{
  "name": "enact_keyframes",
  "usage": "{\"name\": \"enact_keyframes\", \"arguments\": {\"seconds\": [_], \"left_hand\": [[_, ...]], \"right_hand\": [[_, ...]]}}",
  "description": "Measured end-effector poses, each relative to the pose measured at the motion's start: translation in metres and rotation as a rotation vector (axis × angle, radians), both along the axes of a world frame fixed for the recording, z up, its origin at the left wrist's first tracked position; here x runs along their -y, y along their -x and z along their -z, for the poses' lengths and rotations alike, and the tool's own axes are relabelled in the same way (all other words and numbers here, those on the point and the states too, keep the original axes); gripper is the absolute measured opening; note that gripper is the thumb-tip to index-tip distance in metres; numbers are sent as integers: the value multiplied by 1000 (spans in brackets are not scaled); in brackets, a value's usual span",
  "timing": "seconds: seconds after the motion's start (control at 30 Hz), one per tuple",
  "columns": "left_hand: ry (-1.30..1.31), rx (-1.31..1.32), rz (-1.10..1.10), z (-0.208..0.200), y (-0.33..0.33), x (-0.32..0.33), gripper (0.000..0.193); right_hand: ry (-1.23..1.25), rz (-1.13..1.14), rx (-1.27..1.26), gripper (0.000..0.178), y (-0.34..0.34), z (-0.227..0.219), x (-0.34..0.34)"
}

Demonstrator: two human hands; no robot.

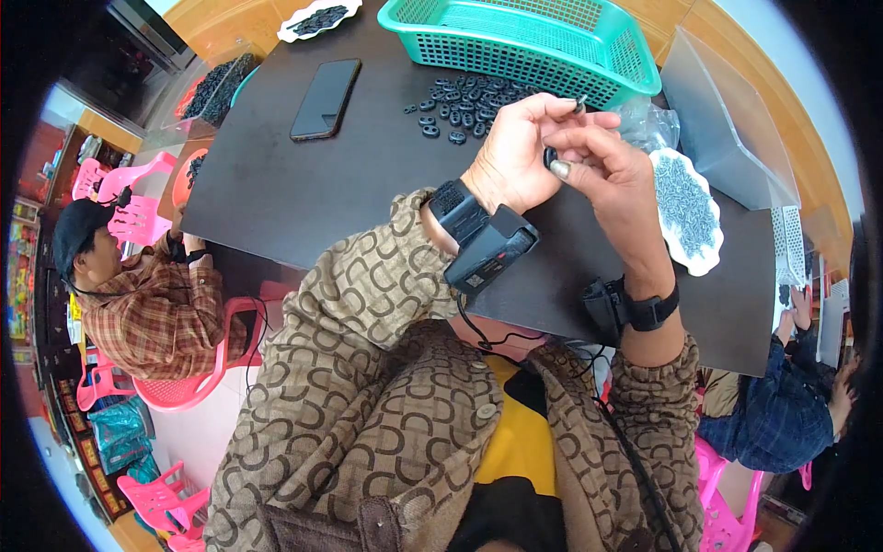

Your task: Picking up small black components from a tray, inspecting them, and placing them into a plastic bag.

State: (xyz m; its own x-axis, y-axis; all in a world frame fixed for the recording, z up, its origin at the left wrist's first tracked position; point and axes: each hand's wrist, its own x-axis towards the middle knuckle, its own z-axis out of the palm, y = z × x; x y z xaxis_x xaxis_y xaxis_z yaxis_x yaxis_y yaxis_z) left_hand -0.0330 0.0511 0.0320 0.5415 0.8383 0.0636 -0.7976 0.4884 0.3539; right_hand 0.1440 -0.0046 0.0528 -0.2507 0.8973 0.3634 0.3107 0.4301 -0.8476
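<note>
The small black part [550, 158] is between the two hands, above the bench [368, 179]. The right hand [602, 161] pinches it with the thumb and bent fingers closed on it. The left hand [520, 147] is just beside it, fingers reaching past it; something small and dark shows at their tips, but I cannot tell whether it is gripped. The part looks like hard, smooth plastic, so I would judge it light, stiff, not fragile, yet apt to slip or turn. Its outer edges seem the best hold, thumb against fingertip; its outline is mostly covered.

Beyond and to the left of the fingers, loose black oval pieces [460, 109] lie spread on the bench. Behind them, farther from the fingers, stands the green basket [524, 63]. A crumpled clear bag [651, 124] lies just past the right fingers and would crowd a reach that way. To the right is a scalloped white plate [704, 265] of small metal pins [685, 204], with a clear plastic bin [736, 120] behind it. The phone [326, 99] lies well left of the fingers. Strapped wrist units [492, 248] and a loose black cable [501, 342], on the near side of the fingers, could snag.
</note>
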Motion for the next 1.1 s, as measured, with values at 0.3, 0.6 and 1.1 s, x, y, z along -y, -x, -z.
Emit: {"name": "enact_keyframes", "arguments": {"seconds": [0.3, 0.6, 1.1], "left_hand": [[48, 56, 36, -5, 5, 1, 50], [55, 157, 72, -10, 20, -8, 53], [-35, -54, -44, 0, 13, -3, 54]], "right_hand": [[-513, 100, 229, 22, 17, -3, 5], [-364, 114, 156, 22, 27, -14, 10], [-270, 119, 96, 21, 33, -5, 13]]}}
